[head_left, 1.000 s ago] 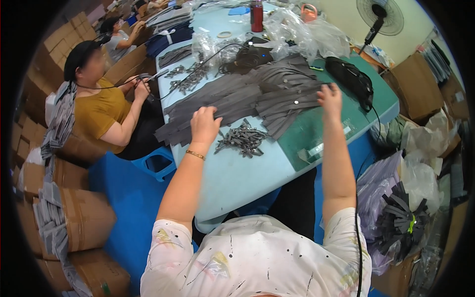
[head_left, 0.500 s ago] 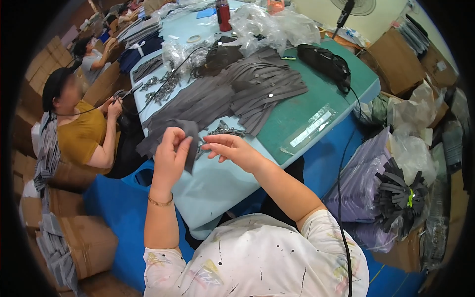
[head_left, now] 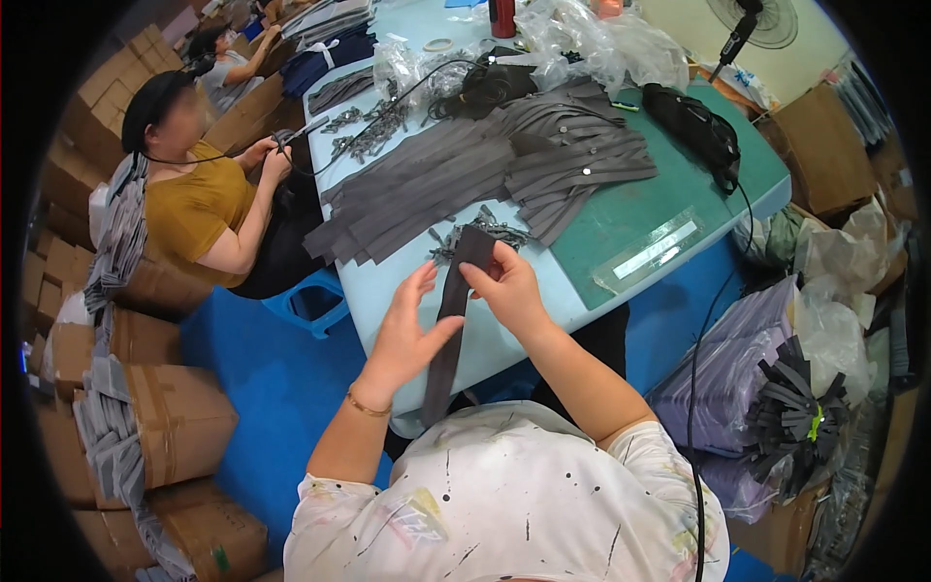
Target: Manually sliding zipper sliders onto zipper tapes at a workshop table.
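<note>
A long dark grey fabric strip (head_left: 444,364) hangs in front of me at the table's near edge, its lower end reaching toward my shirt. My right hand (head_left: 512,291) pinches its upper part between thumb and fingers. Beside it on the left, my left hand (head_left: 400,335) is open, fingers apart, with the thumb close to the strip; whether it touches cannot be told. Just beyond my hands lies a small heap of metal pieces, perhaps clips (head_left: 499,227), partly hidden by the strip. Behind that, many similar grey strips (head_left: 417,184) are spread in overlapping rows on the table.
A co-worker (head_left: 208,199) in a mustard top sits at the left, hands on a corded tool. A black bag-like object (head_left: 693,136) lies on the green mat (head_left: 669,209). Cardboard boxes (head_left: 179,417) stand left, wrapped bundles (head_left: 722,369) right. A black cable (head_left: 694,436) hangs beside my right arm.
The strip has passed from my left hand to my right and now hangs lengthwise. My left hand has opened. The whole view has shifted, with the table appearing further right and the co-worker more fully visible.
</note>
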The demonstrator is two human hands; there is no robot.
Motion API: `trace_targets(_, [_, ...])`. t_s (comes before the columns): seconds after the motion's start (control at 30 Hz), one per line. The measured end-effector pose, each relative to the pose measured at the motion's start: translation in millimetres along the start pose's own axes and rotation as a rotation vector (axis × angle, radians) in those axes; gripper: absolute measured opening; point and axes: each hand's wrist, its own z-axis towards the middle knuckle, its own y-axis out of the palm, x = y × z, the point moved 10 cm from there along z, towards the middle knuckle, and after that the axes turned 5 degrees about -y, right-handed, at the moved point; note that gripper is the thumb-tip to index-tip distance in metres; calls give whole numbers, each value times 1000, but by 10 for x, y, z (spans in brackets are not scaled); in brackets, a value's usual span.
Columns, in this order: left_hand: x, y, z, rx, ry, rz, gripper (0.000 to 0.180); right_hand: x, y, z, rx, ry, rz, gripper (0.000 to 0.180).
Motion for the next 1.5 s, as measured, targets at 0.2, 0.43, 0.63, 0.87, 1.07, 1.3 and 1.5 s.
trace_targets(0.2, [53, 262, 16, 44, -35, -85, 68, 30, 184, -74, -146, 23, 17, 41])
trace_targets(0.43, [-327, 392, -93, -240, -379, -879, 44, 62, -125, -15, -12, 100, 158, 45])
trace_targets(0.63, [-418, 414, -90, -225, -348, -861, 35, 99, 42, -71, -156, 54, 151, 30])
trace_targets(0.87, [-449, 366, 72, -119, -373, -787, 16, -118, -3, -230, -60, -161, -191, 19])
trace_targets(1.07, [-243, 272, 59, -52, -133, -412, 14, -221, -13, -476, -89, -267, -404, 18])
trace_targets(1.3, [573, 217, -363, 198, 654, 476, 15, 418, -143, -627, 51, 271, 284, 14])
trace_targets(1.5, [265, -77, -31, 162, 111, -318, 9, 318, -182, -257, -74, 246, 3, 16])
